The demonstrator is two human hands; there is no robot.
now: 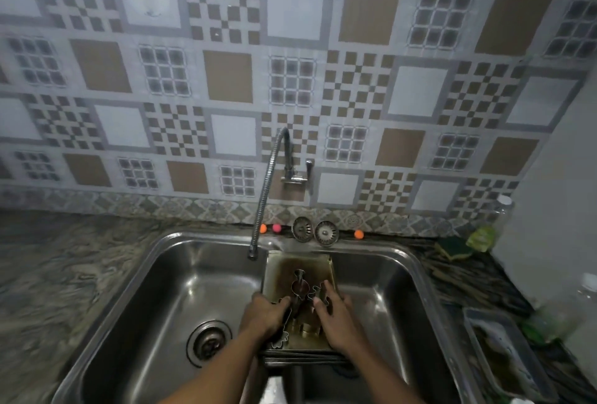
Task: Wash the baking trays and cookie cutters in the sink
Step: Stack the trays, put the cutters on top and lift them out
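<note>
**sinkwatcher:** So where's the stuff sitting right now? I'm steering this from my desk and only get the head cam.

**me:** The cookie cutters (302, 287) are lying loose on a stained baking tray (324, 263). That tray sits across the divider of the double sink (168, 277), long side running away from me toward the wall, near end on top of what looks like a stack of more trays (303, 359). The faucet hose (263, 209) ends just left of the tray's far corner, over the left basin. No water that I can make out.

**sinkwatcher:** And the hands?

**me:** Both on the near half of the tray. My left hand (266, 314) is curled at the left rim, and it seems to be gripping a cutter or two, though it's blurry, so I can't swear whether it's cutters or the rim itself. My right hand (336, 316) is flat and spread, fingers resting on the cutters in the middle, not closed on anything.

**sinkwatcher:** Which one goes for the next cutter then?

**me:** I'd guess the right. The loose ones lie just ahead of its fingertips, toward the wall. The sponge (454, 247) is well off to the right on the counter (58, 261), so that side's closer for that too.
</note>
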